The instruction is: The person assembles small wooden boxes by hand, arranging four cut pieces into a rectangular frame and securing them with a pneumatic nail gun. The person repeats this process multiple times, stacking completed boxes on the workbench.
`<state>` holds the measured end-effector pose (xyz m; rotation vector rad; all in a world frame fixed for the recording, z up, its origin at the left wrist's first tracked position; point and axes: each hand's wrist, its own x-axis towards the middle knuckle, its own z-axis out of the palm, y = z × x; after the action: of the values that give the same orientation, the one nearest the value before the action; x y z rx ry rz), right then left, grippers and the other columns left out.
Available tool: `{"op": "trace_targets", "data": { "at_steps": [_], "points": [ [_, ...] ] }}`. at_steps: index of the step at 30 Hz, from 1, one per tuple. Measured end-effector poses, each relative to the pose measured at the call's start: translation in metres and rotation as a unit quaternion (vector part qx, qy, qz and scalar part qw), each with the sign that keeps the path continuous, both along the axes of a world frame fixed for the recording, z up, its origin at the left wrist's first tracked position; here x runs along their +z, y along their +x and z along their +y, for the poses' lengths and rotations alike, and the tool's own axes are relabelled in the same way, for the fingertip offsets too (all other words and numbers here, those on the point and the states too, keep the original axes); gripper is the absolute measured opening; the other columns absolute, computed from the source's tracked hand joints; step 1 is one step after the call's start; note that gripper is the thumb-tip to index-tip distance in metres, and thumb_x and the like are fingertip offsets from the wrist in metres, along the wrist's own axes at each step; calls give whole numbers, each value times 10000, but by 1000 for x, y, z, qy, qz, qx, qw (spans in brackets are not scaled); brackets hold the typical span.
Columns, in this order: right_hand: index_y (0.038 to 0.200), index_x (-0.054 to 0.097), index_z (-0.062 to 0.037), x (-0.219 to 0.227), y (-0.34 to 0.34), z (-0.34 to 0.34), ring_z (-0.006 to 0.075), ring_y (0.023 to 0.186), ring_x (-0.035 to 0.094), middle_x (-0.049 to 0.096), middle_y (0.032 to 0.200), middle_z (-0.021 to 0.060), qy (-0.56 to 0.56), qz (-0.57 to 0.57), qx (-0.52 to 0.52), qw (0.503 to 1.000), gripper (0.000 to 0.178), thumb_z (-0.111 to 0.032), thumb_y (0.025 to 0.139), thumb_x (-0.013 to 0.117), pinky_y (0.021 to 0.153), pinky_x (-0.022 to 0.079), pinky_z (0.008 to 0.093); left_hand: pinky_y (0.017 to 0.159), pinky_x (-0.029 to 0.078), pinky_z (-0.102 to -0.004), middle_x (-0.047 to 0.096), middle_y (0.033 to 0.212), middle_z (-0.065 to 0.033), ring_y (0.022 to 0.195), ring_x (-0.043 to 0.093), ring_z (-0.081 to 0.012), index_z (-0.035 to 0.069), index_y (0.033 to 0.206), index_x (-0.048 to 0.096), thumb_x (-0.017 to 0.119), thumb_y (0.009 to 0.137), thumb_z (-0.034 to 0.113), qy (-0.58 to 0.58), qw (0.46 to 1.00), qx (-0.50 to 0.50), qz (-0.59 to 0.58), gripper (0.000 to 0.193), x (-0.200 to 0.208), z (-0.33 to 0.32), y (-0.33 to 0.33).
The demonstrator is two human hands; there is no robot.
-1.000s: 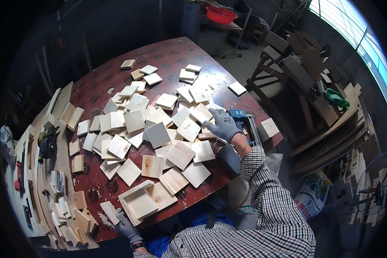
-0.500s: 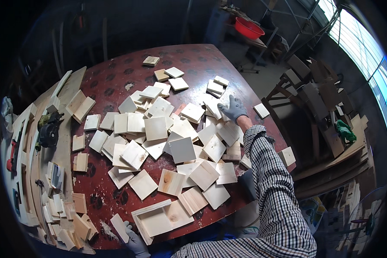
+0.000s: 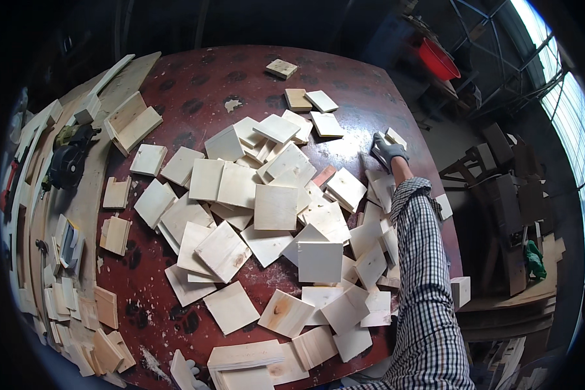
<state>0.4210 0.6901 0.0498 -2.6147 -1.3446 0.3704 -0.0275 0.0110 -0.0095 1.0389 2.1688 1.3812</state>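
My right hand (image 3: 390,153), in a grey glove, reaches to the far right of the table and closes round small pale wooden blocks (image 3: 396,138). Its fingers partly cover them. At the near edge, my left hand (image 3: 195,374), also gloved and mostly cut off by the frame, holds a narrow wooden board (image 3: 181,370) upright. Between the hands spreads a loose heap of square wooden boards (image 3: 276,207), many overlapping or tilted. Beside the left hand, a pale board with a raised edge (image 3: 247,354) lies on other boards.
The dark red table (image 3: 169,123) has a worn, spotted top. Along its left lie a black power tool (image 3: 70,159), long strips and wood offcuts (image 3: 107,351). A red basin (image 3: 439,60) stands at the back right. Dark boards and a green cloth (image 3: 534,260) are beyond the right edge.
My right hand has moved from the boards at the heap's right side to the small blocks farther away. The whole view has shifted, and my left hand still holds its board.
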Motion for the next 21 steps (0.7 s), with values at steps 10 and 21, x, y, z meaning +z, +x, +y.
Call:
{"op": "trace_targets", "data": {
  "at_steps": [10, 21],
  "points": [
    [1307, 669, 37, 5, 23, -25, 282, 1007, 736, 743, 1130, 175, 39, -27, 115, 992, 793, -473, 716, 805, 854, 582, 383, 998, 484, -468, 633, 1298, -196, 1157, 601, -346, -32, 1353, 569, 452, 1099, 407, -11, 999, -41, -31, 520, 18, 6, 4],
    [1420, 561, 11, 134, -35, -280, 227, 1046, 678, 675, 1237, 134, 83, 756, 303, 574, 637, -343, 927, 753, 921, 543, 335, 862, 511, -354, 694, 1174, -118, 970, 614, -198, -50, 1325, 597, 444, 1136, 198, 53, 998, -27, -13, 348, -37, 5, -13]
  ]
}}
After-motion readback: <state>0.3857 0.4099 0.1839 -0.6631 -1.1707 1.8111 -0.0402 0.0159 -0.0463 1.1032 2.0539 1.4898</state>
